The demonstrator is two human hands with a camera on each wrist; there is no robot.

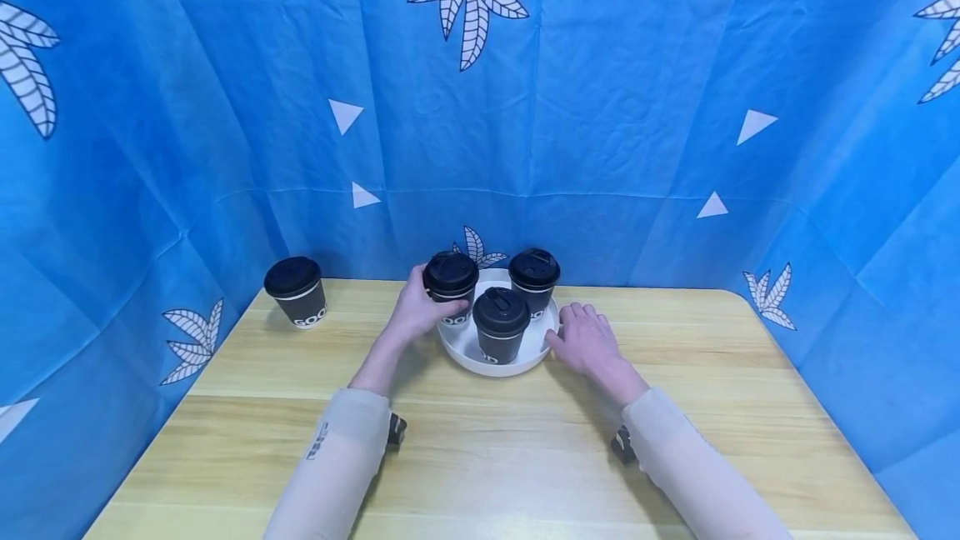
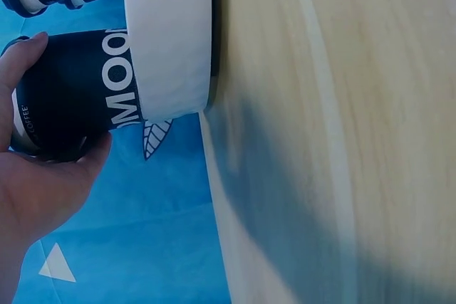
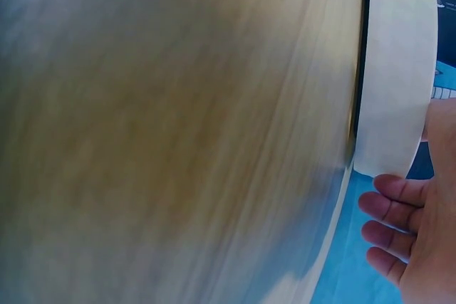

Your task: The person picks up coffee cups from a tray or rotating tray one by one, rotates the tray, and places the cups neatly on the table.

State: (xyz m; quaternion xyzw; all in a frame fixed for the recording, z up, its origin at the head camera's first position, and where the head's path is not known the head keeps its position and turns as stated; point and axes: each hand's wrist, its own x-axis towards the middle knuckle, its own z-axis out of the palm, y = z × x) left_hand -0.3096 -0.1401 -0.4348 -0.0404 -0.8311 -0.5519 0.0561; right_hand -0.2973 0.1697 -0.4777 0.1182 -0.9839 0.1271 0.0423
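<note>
A round white tray [image 1: 480, 366] stands on the table with three black lidded coffee cups in it. My left hand [image 1: 422, 307] grips the left coffee cup [image 1: 450, 273], thumb on the near side and fingers round the back; its base is hidden behind the tray wall in the left wrist view. Beside it are the front coffee cup [image 1: 501, 327] and the back right coffee cup [image 1: 534, 271], both upright. At the tray's right edge, my right hand [image 1: 588, 344] pinches the rim, thumb over the inside and curled fingertips [image 3: 388, 208] at the outer wall.
Another black coffee cup [image 1: 296, 290] stands apart at the table's far left corner. The wooden table [image 1: 495, 457] ends at the back against a blue curtain [image 1: 600, 107] with leaf prints. Dark wrist straps show at both sleeves.
</note>
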